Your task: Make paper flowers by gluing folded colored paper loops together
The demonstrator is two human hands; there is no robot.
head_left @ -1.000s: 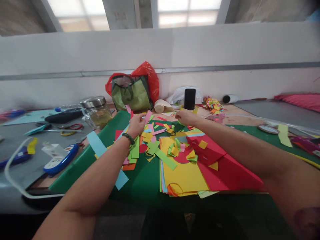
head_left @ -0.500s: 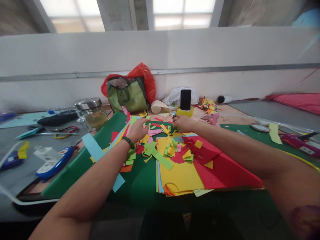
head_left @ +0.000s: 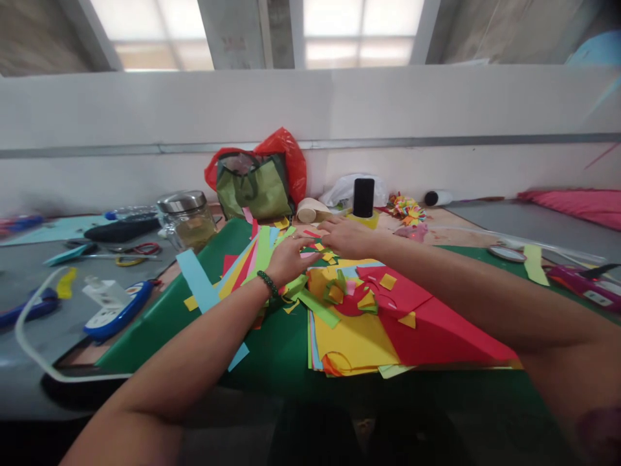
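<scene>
My left hand (head_left: 292,257), with a dark green bead bracelet (head_left: 267,283) at the wrist, reaches over cut paper strips, its fingers stretched toward the right. Close by, my right hand (head_left: 345,237) stretches its fingers to the left, over small scraps. The fingertips of both hands nearly meet; neither shows a clear hold on anything. Under the left wrist and beside it lie light blue (head_left: 198,279), green, pink and yellow strips. In front of the hands sits a stack of yellow sheets (head_left: 352,343), partly covered by red paper (head_left: 431,330), with curled green and yellow scraps on top.
A green mat (head_left: 140,323) covers the table's middle. At left are a glass jar (head_left: 187,223), scissors (head_left: 145,248) and a blue-white power strip (head_left: 114,310). Behind stand a green bag (head_left: 255,188), a paper roll (head_left: 310,210) and a phone (head_left: 363,197) on yellow tape.
My hands have come together: the left moved right, and the right moved left over the scraps. The view has shifted slightly.
</scene>
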